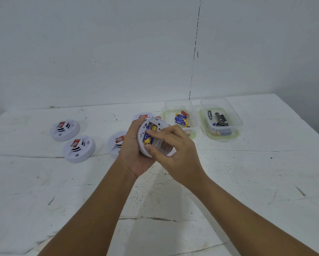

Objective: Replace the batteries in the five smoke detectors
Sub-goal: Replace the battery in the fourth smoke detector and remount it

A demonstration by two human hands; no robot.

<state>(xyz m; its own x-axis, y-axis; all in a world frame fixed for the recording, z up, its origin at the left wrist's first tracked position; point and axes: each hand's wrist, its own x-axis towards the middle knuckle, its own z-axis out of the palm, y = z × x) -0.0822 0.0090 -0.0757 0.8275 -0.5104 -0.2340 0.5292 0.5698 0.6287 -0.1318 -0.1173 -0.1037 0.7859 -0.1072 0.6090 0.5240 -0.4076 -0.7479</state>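
Observation:
My left hand [132, 150] grips a white round smoke detector [143, 145] above the table, its open back turned toward me. Blue and yellow batteries [148, 138] sit in its compartment. My right hand [177, 150] reaches in from the right, with its fingertips on the batteries and its thumb at the detector's lower rim. Other white detectors with red labels lie face up on the table: one at far left [65, 129], one nearer [79, 148], one partly hidden behind my left hand [115, 143] and one behind the held unit [143, 116].
Two clear plastic tubs stand at the back right. The left tub [179, 108] holds blue, yellow and red batteries. The right tub [221, 115] holds mostly black batteries. The white table [247, 182] is scuffed and cracked, and a white wall rises behind it.

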